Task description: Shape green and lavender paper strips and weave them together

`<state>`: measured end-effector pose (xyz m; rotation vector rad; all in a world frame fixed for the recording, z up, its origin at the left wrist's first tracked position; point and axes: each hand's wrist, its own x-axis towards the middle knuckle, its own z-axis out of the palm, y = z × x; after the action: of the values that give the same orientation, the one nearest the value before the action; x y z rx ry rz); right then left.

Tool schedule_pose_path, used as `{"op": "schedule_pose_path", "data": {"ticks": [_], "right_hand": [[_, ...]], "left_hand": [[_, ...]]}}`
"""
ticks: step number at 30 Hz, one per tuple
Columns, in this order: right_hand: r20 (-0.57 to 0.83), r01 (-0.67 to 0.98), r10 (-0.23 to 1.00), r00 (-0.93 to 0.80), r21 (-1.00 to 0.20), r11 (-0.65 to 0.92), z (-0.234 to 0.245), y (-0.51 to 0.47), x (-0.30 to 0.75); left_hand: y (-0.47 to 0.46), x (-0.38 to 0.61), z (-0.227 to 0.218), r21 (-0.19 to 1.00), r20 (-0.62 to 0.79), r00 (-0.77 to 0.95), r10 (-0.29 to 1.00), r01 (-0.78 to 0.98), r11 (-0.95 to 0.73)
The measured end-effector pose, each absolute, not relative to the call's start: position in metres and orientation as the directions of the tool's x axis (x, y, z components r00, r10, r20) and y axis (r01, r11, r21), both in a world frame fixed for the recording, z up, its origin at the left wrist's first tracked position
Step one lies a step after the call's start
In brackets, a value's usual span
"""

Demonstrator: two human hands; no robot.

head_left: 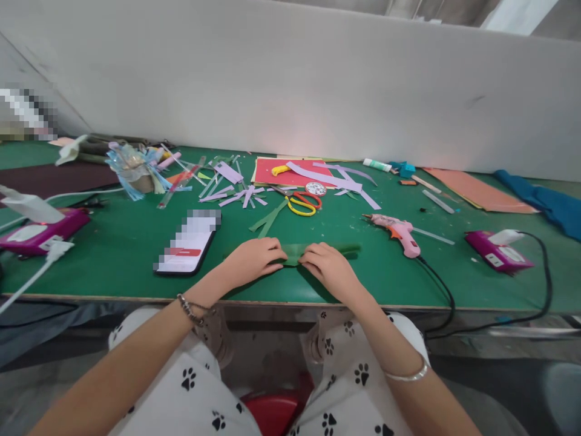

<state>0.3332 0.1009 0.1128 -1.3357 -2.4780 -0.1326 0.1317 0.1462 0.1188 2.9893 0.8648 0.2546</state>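
Observation:
A strip of green paper [299,251] lies on the green table [113,254] near its front edge. My left hand [254,260] presses and pinches the strip's left part, fingers curled on it. My right hand [329,266] pinches the strip just right of its middle, and the strip's right end [349,247] sticks out past that hand. Both hands rest on the table top.
A phone [188,245] lies left of my hands. Scissors [302,203], purple paper strips [327,177], red card [290,172] and a pink glue gun [399,233] with its black cable [442,287] lie beyond. Magenta boxes [40,233] [499,251] sit at both sides.

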Motion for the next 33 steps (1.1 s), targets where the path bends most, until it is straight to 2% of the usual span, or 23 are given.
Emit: {"op": "schedule_pose_path", "data": {"ticks": [3,5,11,17,22,27,30,33], "right_hand": [[0.35,0.81,0.761,-0.546,-0.011,0.586,0.111,0.098,0.338],[0.351,0.8,0.755,-0.554,-0.025,0.599,0.111,0.093,0.341],[0.299,0.788,0.777,-0.554,-0.113,0.606,0.114,0.09,0.334],[0.257,0.776,0.788,-0.56,-0.172,0.607,0.115,0.101,0.328],[0.228,0.801,0.787,-0.573,-0.047,0.597,0.115,0.107,0.327],[0.26,0.805,0.768,-0.585,0.079,0.587,0.115,0.108,0.327],[0.301,0.808,0.754,-0.584,0.123,0.576,0.115,0.103,0.322],[0.33,0.796,0.738,-0.588,0.074,0.601,0.113,0.097,0.313]], "left_hand": [[0.136,0.129,0.117,-0.015,0.2,0.826,0.527,0.54,-0.841],[0.128,0.128,0.116,-0.027,0.23,0.816,0.531,0.55,-0.834],[0.117,0.129,0.108,0.101,0.332,0.758,0.562,0.564,-0.82],[0.118,0.128,0.106,0.212,0.325,0.612,0.721,0.696,-0.686],[0.119,0.124,0.111,0.288,0.218,0.55,0.806,0.753,-0.592],[0.121,0.116,0.11,0.308,0.194,0.522,0.831,0.772,-0.556],[0.121,0.115,0.107,0.285,0.222,0.58,0.784,0.731,-0.621],[0.119,0.116,0.106,0.198,0.284,0.677,0.679,0.652,-0.732]]}}
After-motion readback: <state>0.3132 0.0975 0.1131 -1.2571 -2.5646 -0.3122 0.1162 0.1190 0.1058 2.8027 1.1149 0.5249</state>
